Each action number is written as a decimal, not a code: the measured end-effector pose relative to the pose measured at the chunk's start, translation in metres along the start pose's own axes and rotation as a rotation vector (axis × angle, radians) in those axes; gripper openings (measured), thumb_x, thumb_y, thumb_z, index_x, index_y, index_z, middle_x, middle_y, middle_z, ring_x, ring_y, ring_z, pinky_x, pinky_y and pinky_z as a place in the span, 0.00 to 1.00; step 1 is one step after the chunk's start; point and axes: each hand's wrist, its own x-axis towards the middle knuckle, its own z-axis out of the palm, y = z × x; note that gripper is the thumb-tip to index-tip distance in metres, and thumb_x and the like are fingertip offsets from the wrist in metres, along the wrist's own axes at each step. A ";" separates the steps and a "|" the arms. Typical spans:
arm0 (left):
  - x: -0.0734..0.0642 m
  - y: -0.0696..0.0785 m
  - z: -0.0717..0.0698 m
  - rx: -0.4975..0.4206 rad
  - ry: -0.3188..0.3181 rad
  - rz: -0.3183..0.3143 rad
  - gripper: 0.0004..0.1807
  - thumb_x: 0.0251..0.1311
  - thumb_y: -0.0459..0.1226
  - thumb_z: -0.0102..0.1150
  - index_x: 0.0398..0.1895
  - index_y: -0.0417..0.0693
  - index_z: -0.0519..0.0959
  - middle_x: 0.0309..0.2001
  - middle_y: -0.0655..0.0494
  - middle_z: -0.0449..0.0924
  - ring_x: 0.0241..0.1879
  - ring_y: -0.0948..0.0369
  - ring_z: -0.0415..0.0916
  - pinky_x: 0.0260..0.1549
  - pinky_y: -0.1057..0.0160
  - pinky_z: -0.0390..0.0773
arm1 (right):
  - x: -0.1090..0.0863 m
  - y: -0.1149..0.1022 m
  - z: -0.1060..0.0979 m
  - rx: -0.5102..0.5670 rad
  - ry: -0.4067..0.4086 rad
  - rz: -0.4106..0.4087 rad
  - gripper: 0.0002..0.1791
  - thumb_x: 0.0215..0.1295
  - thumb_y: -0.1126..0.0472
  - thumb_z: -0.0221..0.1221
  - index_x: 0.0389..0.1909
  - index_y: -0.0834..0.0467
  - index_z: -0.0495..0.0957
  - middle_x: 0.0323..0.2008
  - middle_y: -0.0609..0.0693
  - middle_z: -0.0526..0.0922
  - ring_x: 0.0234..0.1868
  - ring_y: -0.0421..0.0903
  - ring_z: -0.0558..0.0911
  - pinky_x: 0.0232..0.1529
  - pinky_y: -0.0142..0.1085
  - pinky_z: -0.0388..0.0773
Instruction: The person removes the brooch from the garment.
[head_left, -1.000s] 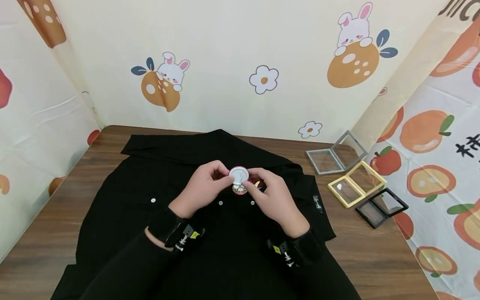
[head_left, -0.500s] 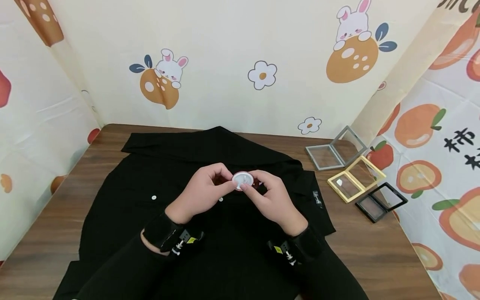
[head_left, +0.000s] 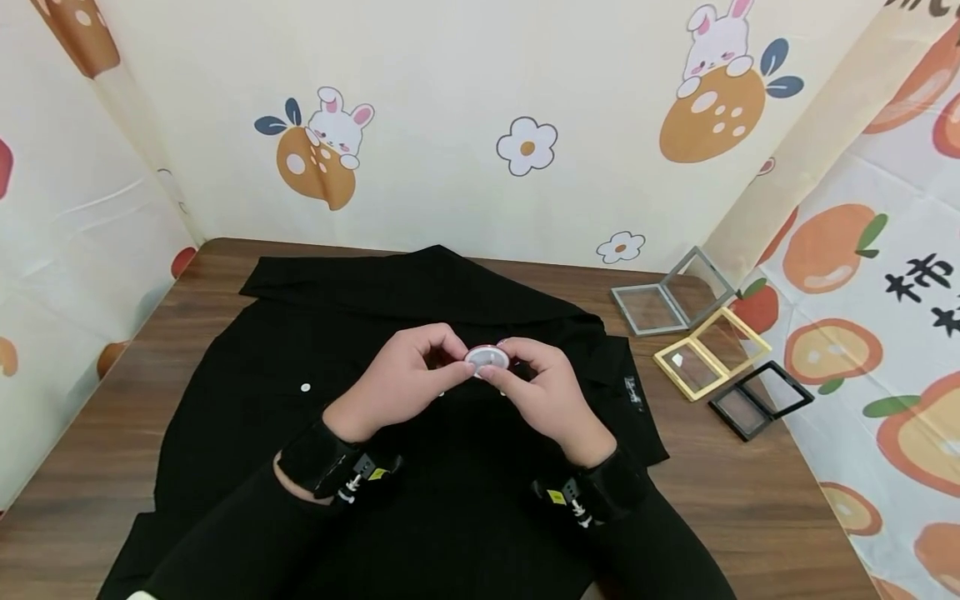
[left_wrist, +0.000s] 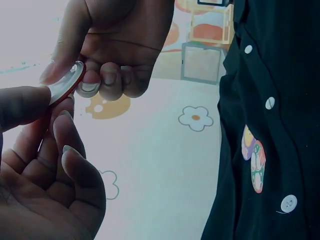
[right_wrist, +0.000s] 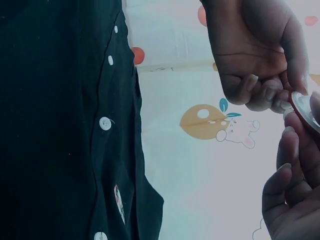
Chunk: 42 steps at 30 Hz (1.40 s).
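Pinching the badge (head_left: 487, 357) from both sides, the fingers of the left hand (head_left: 408, 371) and right hand (head_left: 543, 387) are curled in close. It is held over the black shirt (head_left: 450, 475), white back up. It has been tipped flatter, so its back seems easier to work on. In the head view, a patterned badge (left_wrist: 258, 167) on the shirt, seen one second ago, is now hidden.

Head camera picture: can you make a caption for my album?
Left hand and right hand pinch a round, white, red-rimmed disc above a black cloth shirt with white buttons.
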 end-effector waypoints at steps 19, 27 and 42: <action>0.000 0.000 0.000 0.014 -0.009 0.025 0.05 0.68 0.33 0.66 0.33 0.51 0.83 0.31 0.57 0.79 0.26 0.52 0.74 0.24 0.62 0.74 | -0.001 0.001 0.003 0.054 0.010 0.062 0.06 0.72 0.71 0.60 0.38 0.59 0.84 0.31 0.49 0.80 0.28 0.45 0.74 0.32 0.35 0.73; 0.000 -0.001 -0.002 0.029 0.004 0.014 0.04 0.68 0.35 0.66 0.34 0.52 0.83 0.31 0.57 0.79 0.27 0.54 0.74 0.24 0.62 0.75 | -0.002 0.003 0.005 0.009 0.009 0.049 0.06 0.73 0.69 0.61 0.39 0.56 0.84 0.32 0.48 0.80 0.26 0.46 0.73 0.29 0.37 0.72; -0.003 0.003 0.003 0.183 0.066 0.217 0.07 0.65 0.31 0.68 0.33 0.53 0.84 0.33 0.65 0.78 0.31 0.64 0.74 0.30 0.62 0.77 | -0.004 -0.003 -0.003 -0.034 -0.136 0.083 0.09 0.78 0.62 0.56 0.48 0.56 0.85 0.36 0.48 0.83 0.32 0.48 0.78 0.34 0.40 0.78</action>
